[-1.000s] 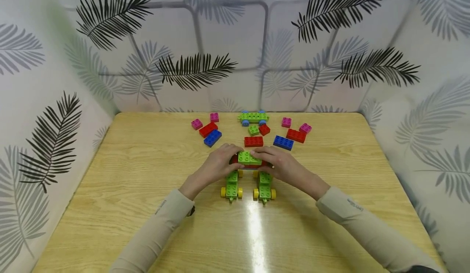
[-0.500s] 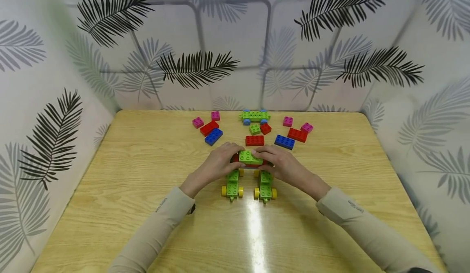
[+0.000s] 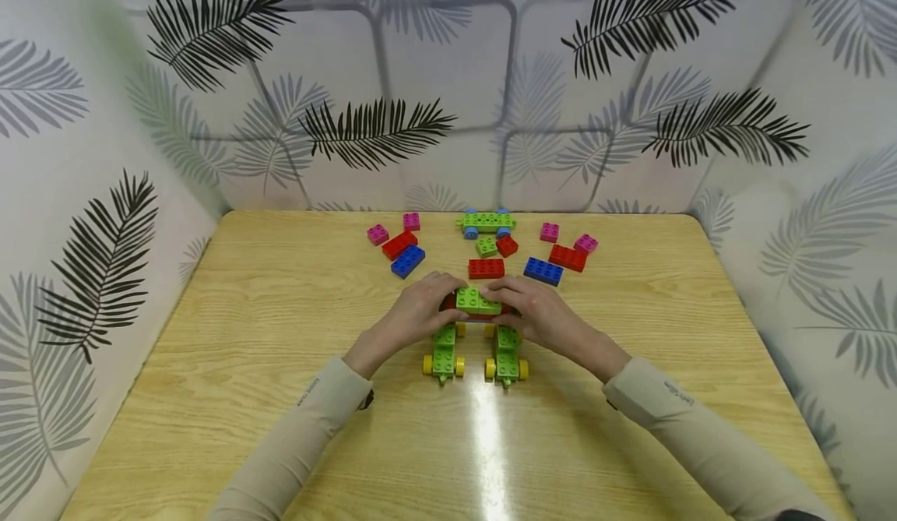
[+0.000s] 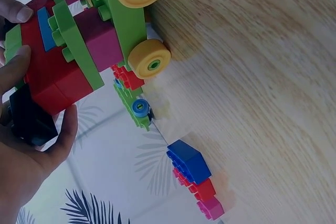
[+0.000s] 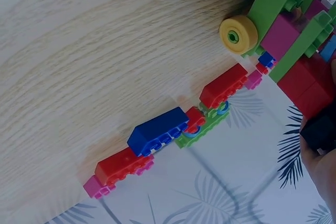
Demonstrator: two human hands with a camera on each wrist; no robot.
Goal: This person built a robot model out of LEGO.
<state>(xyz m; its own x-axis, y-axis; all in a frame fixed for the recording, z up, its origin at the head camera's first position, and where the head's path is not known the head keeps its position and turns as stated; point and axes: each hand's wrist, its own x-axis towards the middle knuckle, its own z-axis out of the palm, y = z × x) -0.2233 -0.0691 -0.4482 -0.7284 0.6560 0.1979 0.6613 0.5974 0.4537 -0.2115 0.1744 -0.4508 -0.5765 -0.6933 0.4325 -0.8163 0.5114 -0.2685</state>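
Note:
Both hands hold a toy brick structure from its two sides. Two light green bricks sit on its top, above a layer of red bricks. Magenta bricks and green plates stand lower, on two green wheeled bases with yellow wheels. My left hand grips the left end, fingers behind and thumb in front. At the right end my right hand grips likewise, with fingers touching the top bricks. A dark block lies within the left hand's grasp. The hands partly hide the red layer.
Behind the structure lie a red brick, a small green brick and a small red brick. A green base with blue wheels stands by the back edge. Blue bricks, red and magenta bricks lie to both sides.

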